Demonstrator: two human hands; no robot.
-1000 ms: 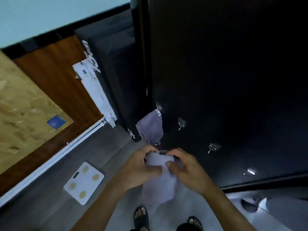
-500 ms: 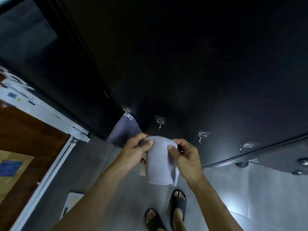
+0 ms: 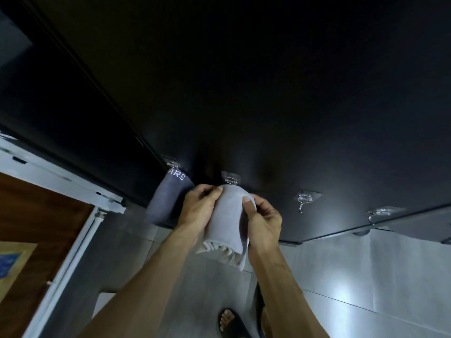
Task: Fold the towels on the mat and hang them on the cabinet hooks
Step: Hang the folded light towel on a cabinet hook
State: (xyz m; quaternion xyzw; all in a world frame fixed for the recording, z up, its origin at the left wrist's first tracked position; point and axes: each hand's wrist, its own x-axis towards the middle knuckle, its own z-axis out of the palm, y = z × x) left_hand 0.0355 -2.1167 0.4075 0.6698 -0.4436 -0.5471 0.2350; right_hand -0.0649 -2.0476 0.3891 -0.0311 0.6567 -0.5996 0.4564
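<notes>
A dark grey towel with white lettering hangs from the leftmost metal hook. The left hand and right hand both pinch a folded pale grey towel, its long axis vertical, folded top touching the second hook on the black cabinet door, loose edges pointing down.

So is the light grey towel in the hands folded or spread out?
Folded: the light grey towel is a narrow bundle with layered edges showing at its bottom, gripped by the left hand and right hand.
</notes>
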